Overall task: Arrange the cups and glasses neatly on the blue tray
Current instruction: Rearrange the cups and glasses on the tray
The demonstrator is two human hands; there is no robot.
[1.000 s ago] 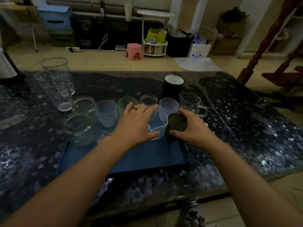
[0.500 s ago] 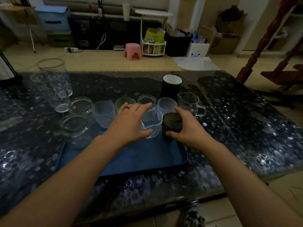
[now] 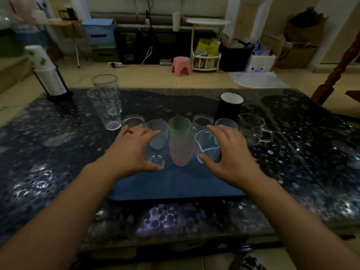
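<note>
**Blue tray, two rows of cups, both hands on the front row**

Blue tray (image 3: 175,188) flat on a dark speckled table (image 3: 58,152), cups crowding its far half. Back row, left to right: clear jar (image 3: 133,121), frosted cup (image 3: 157,126), green cup (image 3: 179,128), small clear glass (image 3: 202,120), pale cup (image 3: 226,123). Front row: clear glass (image 3: 156,154), pink cup (image 3: 182,152), spouted glass cup (image 3: 207,147). All apparently empty. Off the tray: black mug (image 3: 229,108) with white inside, glass pitcher (image 3: 252,128) with handle, two tall glasses (image 3: 107,102) on the table's left.

Left hand (image 3: 134,151) curled round the clear glass, thumb at its base. Right hand (image 3: 228,152) curled round the spouted glass cup, thumb on its near side.

Against half a second ago: left hand now further left, off the spouted cup and onto the clear glass; right hand off the dark cup and onto the spouted one; pink cup now visible between them; dark cup no longer visible.
</note>
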